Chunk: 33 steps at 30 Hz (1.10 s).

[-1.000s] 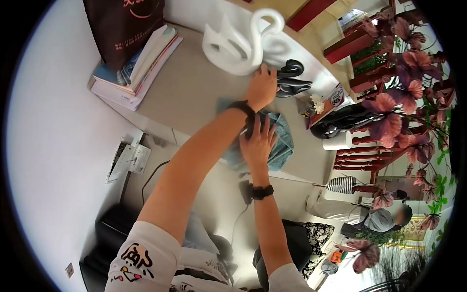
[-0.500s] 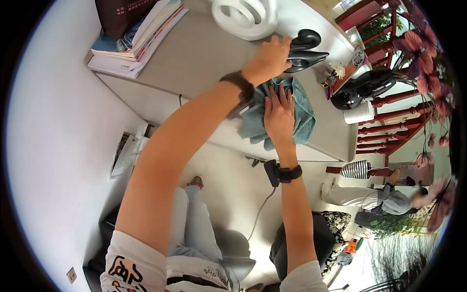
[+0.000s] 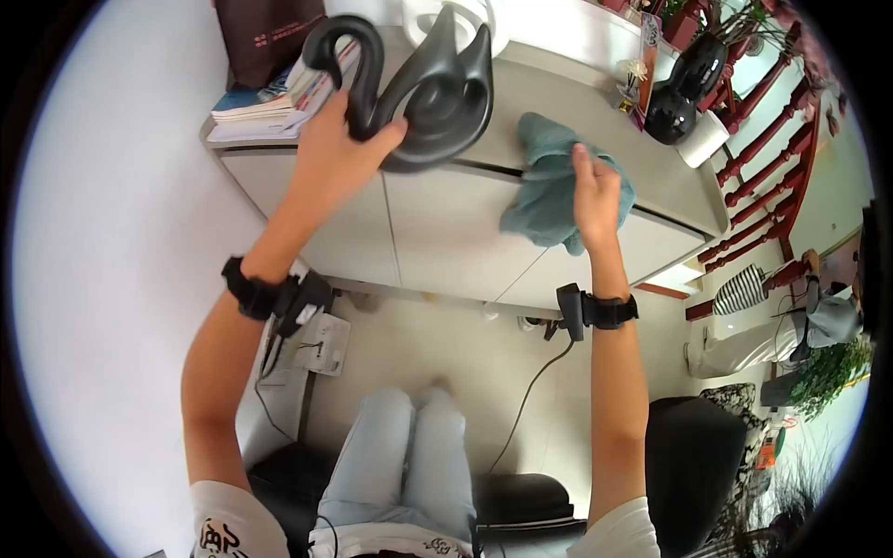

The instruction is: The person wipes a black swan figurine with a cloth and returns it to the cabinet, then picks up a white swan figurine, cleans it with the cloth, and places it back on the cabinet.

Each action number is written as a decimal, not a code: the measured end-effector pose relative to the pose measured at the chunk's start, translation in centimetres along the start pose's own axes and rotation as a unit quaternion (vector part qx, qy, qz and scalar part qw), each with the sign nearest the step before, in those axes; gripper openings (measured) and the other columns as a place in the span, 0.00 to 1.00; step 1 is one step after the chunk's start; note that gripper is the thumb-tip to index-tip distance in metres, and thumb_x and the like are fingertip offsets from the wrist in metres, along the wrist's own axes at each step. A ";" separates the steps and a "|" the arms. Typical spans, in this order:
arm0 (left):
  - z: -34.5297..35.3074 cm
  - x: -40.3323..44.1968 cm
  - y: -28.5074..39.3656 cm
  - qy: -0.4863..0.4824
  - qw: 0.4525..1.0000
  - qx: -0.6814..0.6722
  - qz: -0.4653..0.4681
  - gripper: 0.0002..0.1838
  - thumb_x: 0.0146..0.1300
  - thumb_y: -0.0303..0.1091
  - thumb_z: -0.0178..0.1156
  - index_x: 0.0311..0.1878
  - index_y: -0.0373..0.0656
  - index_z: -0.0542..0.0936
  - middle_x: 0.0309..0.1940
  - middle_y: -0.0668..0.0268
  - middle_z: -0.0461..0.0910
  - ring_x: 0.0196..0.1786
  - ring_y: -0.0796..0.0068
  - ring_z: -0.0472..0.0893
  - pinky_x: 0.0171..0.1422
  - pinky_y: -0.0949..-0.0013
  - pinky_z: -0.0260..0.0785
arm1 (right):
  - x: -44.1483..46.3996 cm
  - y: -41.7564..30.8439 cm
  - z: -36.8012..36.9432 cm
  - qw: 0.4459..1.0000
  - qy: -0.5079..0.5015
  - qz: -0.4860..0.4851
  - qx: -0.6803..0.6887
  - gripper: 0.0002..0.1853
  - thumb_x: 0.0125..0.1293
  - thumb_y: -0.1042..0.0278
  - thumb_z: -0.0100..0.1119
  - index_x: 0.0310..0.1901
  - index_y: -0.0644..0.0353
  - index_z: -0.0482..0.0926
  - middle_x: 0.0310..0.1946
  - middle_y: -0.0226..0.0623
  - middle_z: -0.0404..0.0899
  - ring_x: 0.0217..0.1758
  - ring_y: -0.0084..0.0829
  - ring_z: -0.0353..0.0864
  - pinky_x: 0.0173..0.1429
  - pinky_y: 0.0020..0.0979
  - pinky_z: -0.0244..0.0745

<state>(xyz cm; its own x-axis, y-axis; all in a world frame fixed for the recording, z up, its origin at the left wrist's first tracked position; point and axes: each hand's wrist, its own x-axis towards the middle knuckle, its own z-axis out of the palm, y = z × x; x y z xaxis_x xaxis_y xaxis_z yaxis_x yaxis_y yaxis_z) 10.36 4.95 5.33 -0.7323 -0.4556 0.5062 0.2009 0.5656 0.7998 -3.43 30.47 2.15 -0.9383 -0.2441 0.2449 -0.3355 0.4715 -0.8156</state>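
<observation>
My left hand (image 3: 339, 153) is closed round the base of the neck of a black swan figurine (image 3: 442, 112), which is lifted above the cabinet's front edge at the upper left. To the right, my right hand (image 3: 596, 191) grips a teal cloth (image 3: 551, 191); the cloth lies partly on the cabinet top (image 3: 651, 177) and hangs over its edge. Behind the black swan, a white figurine (image 3: 502, 23) is partly hidden.
Books (image 3: 270, 107) and a dark bag (image 3: 265, 42) occupy the left end. At the right stand a black vase (image 3: 684, 98), a white cup (image 3: 704, 139) and a small flower diffuser (image 3: 633, 79). A person (image 3: 809, 325) stands at far right.
My left hand has picked up the black swan and carried it left, away from the wall side. My right hand, earlier flat on the cloth, now grips it. The view has shifted.
</observation>
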 end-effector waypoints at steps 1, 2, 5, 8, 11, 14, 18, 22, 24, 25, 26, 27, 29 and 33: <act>-1.3 -1.9 1.0 -0.003 0.999 -0.013 -0.039 0.22 0.50 0.41 0.65 0.41 0.32 0.74 0.26 0.57 0.78 0.23 0.73 0.78 0.31 0.68 0.71 | -1.2 0.0 -0.6 0.990 0.009 -0.007 0.139 0.18 0.69 0.60 0.45 0.41 0.68 0.77 0.40 0.42 0.79 0.45 0.36 0.78 0.53 0.32 0.70; -2.4 -3.6 1.8 -0.010 0.999 0.008 -0.040 0.21 0.50 0.40 0.65 0.40 0.32 0.74 0.25 0.59 0.77 0.23 0.76 0.77 0.30 0.70 0.69 | -2.6 -0.4 -1.3 0.961 0.018 -0.016 0.277 0.19 0.71 0.58 0.43 0.44 0.68 0.76 0.41 0.41 0.79 0.48 0.32 0.77 0.55 0.31 0.69; -6.4 -8.1 4.5 -0.013 0.998 0.029 -0.045 0.19 0.51 0.39 0.65 0.38 0.32 0.74 0.22 0.64 0.75 0.21 0.81 0.74 0.27 0.74 0.66 | -7.4 -4.9 -5.3 0.756 0.033 -0.005 0.653 0.23 0.72 0.53 0.39 0.55 0.66 0.68 0.54 0.38 0.72 0.58 0.35 0.69 0.65 0.37 0.60; -9.2 -12.8 8.0 -0.008 0.997 -0.022 -0.067 0.17 0.52 0.38 0.65 0.35 0.33 0.73 0.20 0.66 0.74 0.21 0.82 0.72 0.26 0.76 0.63 | -13.4 -8.0 -7.6 0.710 0.122 -0.047 0.692 0.26 0.72 0.48 0.36 0.60 0.61 0.65 0.59 0.39 0.68 0.63 0.38 0.65 0.69 0.42 0.56; -11.7 -16.0 10.0 -0.027 0.998 -0.018 -0.052 0.15 0.52 0.35 0.65 0.33 0.34 0.72 0.21 0.66 0.76 0.22 0.82 0.72 0.27 0.76 0.64 | -19.2 -8.6 -6.1 0.682 0.089 -0.044 0.724 0.28 0.71 0.44 0.35 0.62 0.57 0.63 0.61 0.38 0.66 0.65 0.39 0.63 0.69 0.43 0.55; -12.8 -20.0 11.8 -0.027 0.999 -0.034 -0.018 0.15 0.52 0.33 0.65 0.34 0.34 0.72 0.23 0.65 0.77 0.23 0.82 0.72 0.28 0.76 0.65 | -26.2 -9.7 -2.9 0.627 -0.034 -0.029 0.778 0.29 0.70 0.43 0.34 0.62 0.58 0.63 0.61 0.37 0.66 0.65 0.39 0.62 0.69 0.42 0.55; -13.7 -24.7 12.3 -0.028 0.996 -0.080 -0.016 0.15 0.50 0.31 0.66 0.36 0.33 0.72 0.23 0.65 0.77 0.24 0.83 0.73 0.29 0.77 0.65 | -32.0 -8.7 -0.7 0.743 -0.067 0.053 0.664 0.29 0.71 0.44 0.36 0.57 0.63 0.68 0.55 0.40 0.71 0.58 0.37 0.70 0.63 0.38 0.63; -15.6 -28.4 11.1 -0.041 0.996 -0.063 -0.045 0.14 0.49 0.31 0.66 0.32 0.35 0.71 0.18 0.69 0.73 0.20 0.85 0.68 0.24 0.79 0.60 | -34.7 -6.8 -1.8 0.867 -0.103 0.103 0.477 0.26 0.71 0.48 0.39 0.52 0.67 0.72 0.47 0.44 0.77 0.49 0.35 0.78 0.55 0.34 0.71; -15.7 -29.8 10.6 -0.028 0.994 -0.083 -0.063 0.15 0.48 0.31 0.66 0.30 0.35 0.70 0.16 0.70 0.71 0.19 0.86 0.66 0.23 0.79 0.58 | -35.7 -7.4 -3.1 0.787 -0.134 0.195 0.570 0.26 0.71 0.49 0.37 0.51 0.68 0.72 0.46 0.46 0.77 0.50 0.37 0.77 0.57 0.33 0.70; -15.6 -30.4 9.7 -0.026 0.994 -0.085 -0.062 0.15 0.48 0.31 0.66 0.31 0.35 0.70 0.16 0.70 0.71 0.19 0.86 0.67 0.23 0.79 0.58 | -36.2 -6.6 -3.4 0.731 -0.156 0.185 0.637 0.26 0.71 0.51 0.39 0.54 0.68 0.70 0.50 0.49 0.75 0.54 0.41 0.74 0.59 0.39 0.68; -15.5 -30.9 9.0 -0.023 0.994 -0.086 -0.059 0.15 0.48 0.31 0.67 0.31 0.35 0.70 0.17 0.70 0.72 0.20 0.86 0.67 0.23 0.79 0.58 | -36.7 -6.3 -3.6 0.699 -0.168 0.149 0.679 0.26 0.71 0.50 0.39 0.56 0.68 0.68 0.52 0.49 0.73 0.56 0.41 0.73 0.61 0.39 0.67; -15.2 -31.6 8.7 -0.018 0.993 -0.103 -0.057 0.15 0.48 0.31 0.66 0.32 0.35 0.71 0.17 0.69 0.72 0.20 0.86 0.67 0.24 0.79 0.59 | -37.4 -6.0 -3.8 0.663 -0.181 0.113 0.718 0.27 0.70 0.50 0.39 0.58 0.67 0.66 0.55 0.48 0.71 0.58 0.40 0.71 0.62 0.39 0.66; -14.6 -32.6 8.4 -0.009 0.990 -0.134 -0.051 0.15 0.49 0.31 0.66 0.34 0.35 0.72 0.18 0.68 0.73 0.21 0.86 0.69 0.26 0.79 0.61 | -38.8 -4.7 -4.5 0.624 -0.260 0.007 0.737 0.29 0.70 0.51 0.38 0.65 0.65 0.57 0.63 0.47 0.62 0.65 0.40 0.62 0.69 0.41 0.58; -14.3 -33.9 8.6 -0.074 0.986 -0.135 -0.070 0.13 0.54 0.22 0.61 0.42 0.33 0.71 0.34 0.62 0.81 0.36 0.82 0.78 0.42 0.77 0.71 | -42.5 -0.7 -0.4 0.565 -0.154 -0.038 0.809 0.28 0.71 0.54 0.37 0.66 0.61 0.54 0.64 0.42 0.61 0.64 0.41 0.63 0.67 0.42 0.60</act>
<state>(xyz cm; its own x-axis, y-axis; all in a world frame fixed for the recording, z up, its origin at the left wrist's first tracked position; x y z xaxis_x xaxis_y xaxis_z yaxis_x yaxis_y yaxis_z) 46.25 15.44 -0.37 -0.8481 -0.4000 0.3476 0.2421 0.2911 0.9256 36.69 40.83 -7.50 -0.7832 -0.4650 0.4127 0.3760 -0.8829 -0.2812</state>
